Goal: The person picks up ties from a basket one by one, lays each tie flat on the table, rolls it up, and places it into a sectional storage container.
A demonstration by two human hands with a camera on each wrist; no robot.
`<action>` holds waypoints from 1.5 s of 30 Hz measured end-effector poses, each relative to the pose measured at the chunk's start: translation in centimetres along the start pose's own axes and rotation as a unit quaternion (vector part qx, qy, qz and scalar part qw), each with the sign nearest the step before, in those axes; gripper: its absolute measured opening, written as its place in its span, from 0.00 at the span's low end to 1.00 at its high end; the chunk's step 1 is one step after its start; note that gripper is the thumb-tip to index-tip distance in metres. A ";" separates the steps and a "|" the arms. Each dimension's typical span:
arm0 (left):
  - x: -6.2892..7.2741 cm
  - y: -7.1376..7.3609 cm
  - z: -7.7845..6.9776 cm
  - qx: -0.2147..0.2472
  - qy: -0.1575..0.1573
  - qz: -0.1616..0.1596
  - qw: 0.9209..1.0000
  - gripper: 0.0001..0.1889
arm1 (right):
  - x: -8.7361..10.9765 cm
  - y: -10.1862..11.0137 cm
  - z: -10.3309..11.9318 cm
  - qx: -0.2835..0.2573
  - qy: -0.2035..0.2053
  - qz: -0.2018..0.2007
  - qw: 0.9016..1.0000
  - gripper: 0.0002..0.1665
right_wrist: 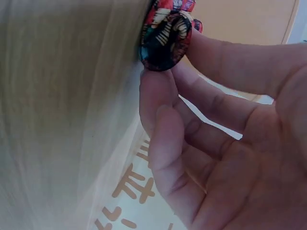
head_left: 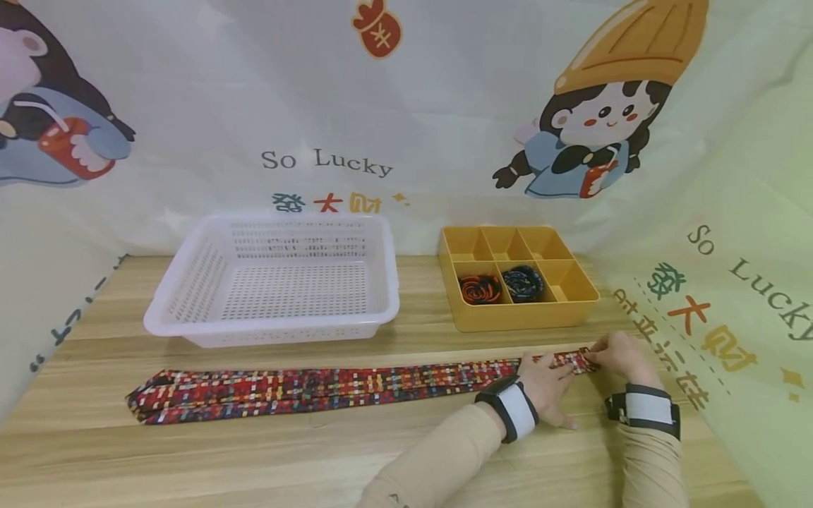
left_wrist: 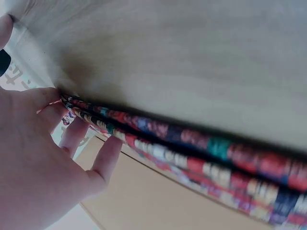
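A red multicoloured checked necktie (head_left: 305, 388) lies stretched sideways along the table, its broad end at the left. My right hand (head_left: 621, 356) pinches the narrow right end of it between thumb and fingers. In the right wrist view that end of the necktie (right_wrist: 165, 43) is a small rounded fold in the fingertips. The left hand (head_left: 545, 391) rests on the necktie just left of there, fingers extended across it. From the left wrist, the fingers (left_wrist: 108, 155) touch the edge of the layered fabric (left_wrist: 192, 163).
Behind the necktie stands a white plastic basket (head_left: 155, 321) at the left. An orange divided box (head_left: 508, 319) is at the back right, with a rolled red-and-black necktie (head_left: 480, 290) and a rolled dark blue one (head_left: 523, 283) in two front compartments. Printed cloth (head_left: 444, 106) hangs around the table.
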State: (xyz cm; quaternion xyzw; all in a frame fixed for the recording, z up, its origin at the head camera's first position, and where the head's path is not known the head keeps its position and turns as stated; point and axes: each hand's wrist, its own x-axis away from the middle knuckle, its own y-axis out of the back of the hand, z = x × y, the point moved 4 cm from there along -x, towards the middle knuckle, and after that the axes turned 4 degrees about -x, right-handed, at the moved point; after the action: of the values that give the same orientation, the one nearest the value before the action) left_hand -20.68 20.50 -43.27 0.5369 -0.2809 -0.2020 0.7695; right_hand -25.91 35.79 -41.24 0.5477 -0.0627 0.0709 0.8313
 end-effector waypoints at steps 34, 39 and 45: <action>1.3 -0.7 1.0 0.153 0.026 0.002 0.988 0.30 | -0.6 -1.5 2.8 -0.018 -0.007 0.019 1.000 0.14; 1.9 -1.1 0.9 0.151 0.016 0.005 0.988 0.32 | -0.8 -1.8 3.8 -0.010 0.010 -0.005 1.000 0.10; 1.8 -0.9 1.0 0.148 0.007 0.009 0.989 0.34 | -0.8 -2.1 4.7 -0.038 0.045 0.009 0.998 0.04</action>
State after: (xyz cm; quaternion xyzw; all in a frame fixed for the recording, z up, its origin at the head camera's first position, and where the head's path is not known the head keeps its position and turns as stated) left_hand -19.94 18.36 -43.51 0.6434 -0.3068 -0.1474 0.6857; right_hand -26.43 30.65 -41.40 0.5117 -0.0329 0.1009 0.8526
